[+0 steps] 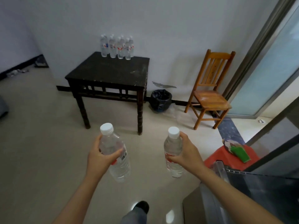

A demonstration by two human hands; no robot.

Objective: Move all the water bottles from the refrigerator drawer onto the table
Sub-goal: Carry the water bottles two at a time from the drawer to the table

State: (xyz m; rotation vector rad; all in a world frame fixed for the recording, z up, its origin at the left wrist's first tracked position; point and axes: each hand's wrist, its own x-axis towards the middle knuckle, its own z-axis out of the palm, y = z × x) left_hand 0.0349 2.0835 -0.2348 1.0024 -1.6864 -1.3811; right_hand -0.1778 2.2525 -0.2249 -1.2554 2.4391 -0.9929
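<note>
Carrying step: one dark wooden table (113,73), well ahead, bears what look like eight water bottles (117,47) in two rows at its far edge. Left hand (100,156) and right hand (186,152) hold the left bottle (118,164) and right bottle (173,147), fingers (183,136) curled round them. Next, probably: approach and stand both near the front edge.

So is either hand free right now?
No, the left hand grips one bottle and the right hand grips a second bottle.
</note>
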